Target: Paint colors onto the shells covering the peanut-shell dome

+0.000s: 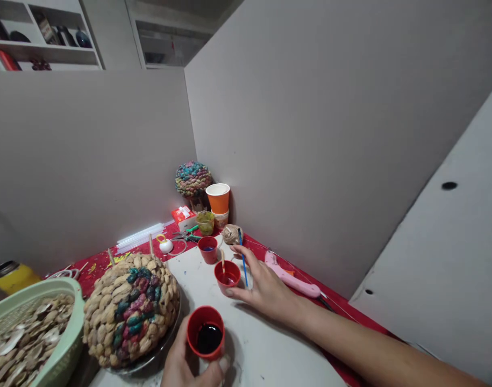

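My left hand (pixel 193 360) is wrapped round a red cup (pixel 206 314) of very dark liquid, at the bottom middle. My right hand (pixel 259 282) has thumb and index finger spread beside a second red cup (pixel 225 285). The thumb is at this cup's lower wall. Reddish liquid and a wooden stick (pixel 223 260) are inside it. A thin blue paintbrush (pixel 243 263) crosses by the right index finger; whether it is gripped, I cannot tell. A peanut-shell dome (pixel 108 306), partly painted teal, maroon and pink, sits in a clear dish left of my left hand.
Behind stand a third red cup (pixel 207 251) with blue liquid, a twine ball (pixel 232 234), an orange paper cup (pixel 218 201) and a painted dome (pixel 193 180). A pink glue gun (pixel 294 279) lies along the right wall. A green basket (pixel 74 301) of shells is at left.
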Available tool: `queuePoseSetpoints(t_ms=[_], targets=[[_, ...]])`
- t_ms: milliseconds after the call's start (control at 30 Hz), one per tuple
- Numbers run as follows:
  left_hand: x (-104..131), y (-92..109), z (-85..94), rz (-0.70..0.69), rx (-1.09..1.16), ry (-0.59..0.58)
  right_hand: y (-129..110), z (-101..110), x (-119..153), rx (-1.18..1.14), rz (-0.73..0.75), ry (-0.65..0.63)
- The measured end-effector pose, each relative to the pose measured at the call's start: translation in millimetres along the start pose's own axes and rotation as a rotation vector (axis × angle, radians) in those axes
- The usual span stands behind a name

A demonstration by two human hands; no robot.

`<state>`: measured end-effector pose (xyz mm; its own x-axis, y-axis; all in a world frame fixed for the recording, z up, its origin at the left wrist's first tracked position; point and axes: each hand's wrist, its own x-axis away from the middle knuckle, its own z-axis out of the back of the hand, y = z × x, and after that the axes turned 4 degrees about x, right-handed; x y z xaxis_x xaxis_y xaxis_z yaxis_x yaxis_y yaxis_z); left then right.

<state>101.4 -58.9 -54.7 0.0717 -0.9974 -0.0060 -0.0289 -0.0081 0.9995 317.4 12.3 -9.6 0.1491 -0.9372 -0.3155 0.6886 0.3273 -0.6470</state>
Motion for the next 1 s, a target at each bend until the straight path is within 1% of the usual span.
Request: queuePoseSetpoints(t_ms=[100,200,300,367,467,567,700,800,900,1000], targets=[[-6.1,10.3,-11.6,-0.034,-0.012,-0.011,4.3,-9.2,-4.1,-0.039,-0.012,0.009],[-12.7,17.7,-19.7,-0.075,-0.051,0.017,8.2,-17.5,-6.4,-0.075,0.015,0.010],[-20.0,19.7,-23.9,-0.075,-0.077,-0.002,10.1,-22.6,-6.9,-0.102,0.062,0.029],[-25.4,19.4,-25.8,-0.078,-0.080,-0.014,10.5,-21.9,-6.7,-0.115,0.081,0.046],[-34.5,19.7,-29.6,-0.108,-0.090,0.004,10.8,-13.0,-5.3,-0.122,0.087,0.103],[-45.8,20.8,-35.9,-0.137,-0.107,0.025,12.2,2.5,-2.3,-0.107,0.082,0.185],[-64.1,18.5,-47.9,-0.166,-0.110,0.054,15.4,24.5,2.6,-0.071,0.028,0.288],[-77.0,13.6,-58.0,-0.178,-0.117,0.066,16.8,37.6,6.8,-0.069,0.052,0.359],[-87.6,9.0,-68.8,-0.179,-0.135,0.068,16.2,46.7,11.8,-0.051,0.063,0.397],[-96.8,5.8,-79.6,-0.178,-0.159,0.055,13.6,51.4,16.7,-0.038,0.059,0.401]])
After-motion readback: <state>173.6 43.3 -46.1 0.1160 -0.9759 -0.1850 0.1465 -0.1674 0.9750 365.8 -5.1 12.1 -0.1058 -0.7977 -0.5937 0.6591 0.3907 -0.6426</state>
